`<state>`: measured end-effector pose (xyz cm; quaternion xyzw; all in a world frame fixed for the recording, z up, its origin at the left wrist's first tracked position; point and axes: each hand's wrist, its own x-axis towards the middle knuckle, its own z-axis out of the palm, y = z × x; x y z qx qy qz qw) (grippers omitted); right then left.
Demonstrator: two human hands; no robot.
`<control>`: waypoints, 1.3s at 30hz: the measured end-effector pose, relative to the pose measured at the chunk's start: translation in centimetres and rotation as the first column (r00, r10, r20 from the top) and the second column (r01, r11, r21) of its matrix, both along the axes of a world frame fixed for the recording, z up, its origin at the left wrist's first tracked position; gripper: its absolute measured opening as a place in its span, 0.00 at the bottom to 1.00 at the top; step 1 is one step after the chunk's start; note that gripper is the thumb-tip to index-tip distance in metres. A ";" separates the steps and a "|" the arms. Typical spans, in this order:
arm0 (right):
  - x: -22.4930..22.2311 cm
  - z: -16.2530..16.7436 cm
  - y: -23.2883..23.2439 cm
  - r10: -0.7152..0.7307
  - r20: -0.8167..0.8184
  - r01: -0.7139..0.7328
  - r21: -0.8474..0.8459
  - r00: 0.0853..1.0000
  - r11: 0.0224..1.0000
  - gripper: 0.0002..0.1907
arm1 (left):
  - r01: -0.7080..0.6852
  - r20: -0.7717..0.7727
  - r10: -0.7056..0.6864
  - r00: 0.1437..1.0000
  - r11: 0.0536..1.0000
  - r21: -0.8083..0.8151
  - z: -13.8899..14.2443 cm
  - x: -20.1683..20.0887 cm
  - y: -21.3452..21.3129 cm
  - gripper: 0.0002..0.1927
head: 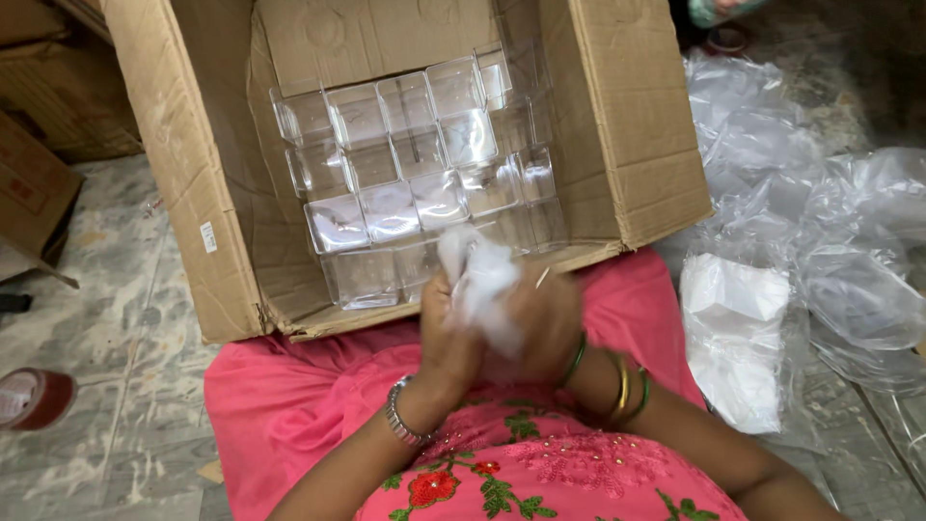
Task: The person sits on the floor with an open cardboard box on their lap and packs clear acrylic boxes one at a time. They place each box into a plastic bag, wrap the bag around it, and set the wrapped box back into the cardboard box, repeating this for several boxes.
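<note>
Clutching a crumpled white plastic wrapper (482,285) between them, both hands meet just above the person's lap, blurred with motion. The left hand (446,338), with a metal watch on its wrist, has its fingers curled shut around the lower left of the wrapper; the right hand (545,328), with green and gold bangles on its wrist, closes on the wrapper from the other side, so that the white bundle rises up out of the two fists. What the wrapper holds, if anything, cannot be told

Just beyond the hands an open cardboard box (207,154) rests tilted against the pink clothing over the person's knees, its flaps spread wide. Inside it clear plastic containers (415,183) stand packed in tight rows, touching one another, and fill most of the box; the nearest row sits just behind the top of the wrapper

To the right of the lap, on the floor, a flat white bag (733,338) lies near the person's right arm, and beyond it a loose heap of clear plastic bags (820,212) spreads toward the edge of the view. To the left, well apart from the hands, a roll of brown tape (34,397) lies on the mottled floor (125,386), and more cardboard cartons (39,106) stand in the upper left corner
</note>
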<state>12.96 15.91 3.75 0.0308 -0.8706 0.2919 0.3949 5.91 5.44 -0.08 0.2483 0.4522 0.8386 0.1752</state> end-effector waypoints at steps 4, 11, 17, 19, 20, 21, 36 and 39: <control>-1.0 0.2 -0.2 -0.081 0.009 0.081 -0.094 0.997 0.992 0.16 | 0.149 0.098 -0.146 0.984 0.988 -0.029 -3.5 -1.3 0.5 0.10; -1.4 -1.8 1.0 -0.061 -0.078 0.048 -0.166 0.995 0.985 0.11 | 0.125 0.088 -0.112 0.990 0.981 -0.149 -4.8 -1.1 1.4 0.11; -1.0 -3.5 1.3 0.067 -0.092 -0.020 0.442 0.994 0.897 0.12 | -0.277 -0.748 0.006 0.663 0.931 -0.239 -3.9 -2.6 1.9 0.13; -1.6 -3.2 1.5 0.037 -0.107 -0.012 0.229 0.994 0.973 0.08 | -0.091 -0.465 -0.076 0.882 0.940 -0.328 -4.4 -2.5 2.0 0.14; -1.7 -3.0 1.9 -0.068 -0.138 0.070 0.006 0.988 0.998 0.08 | 0.047 -0.191 -0.110 0.975 0.951 -0.307 -4.9 -2.0 2.2 0.16; -1.8 -2.8 1.8 -0.146 -0.152 0.125 -0.139 0.977 0.982 0.08 | 0.177 0.100 -0.157 0.983 0.953 -0.245 -5.5 -1.4 2.3 0.18; -1.7 -5.8 3.9 0.171 0.012 -0.092 -0.803 0.985 0.589 0.23 | 0.183 -0.120 -0.248 0.961 0.900 -0.396 0.0 -1.2 -0.8 0.27; -0.8 -6.1 2.9 0.510 0.068 -0.282 -0.767 0.858 0.577 0.21 | -0.002 0.015 0.010 1.000 0.901 -0.434 0.8 -2.5 -2.4 0.22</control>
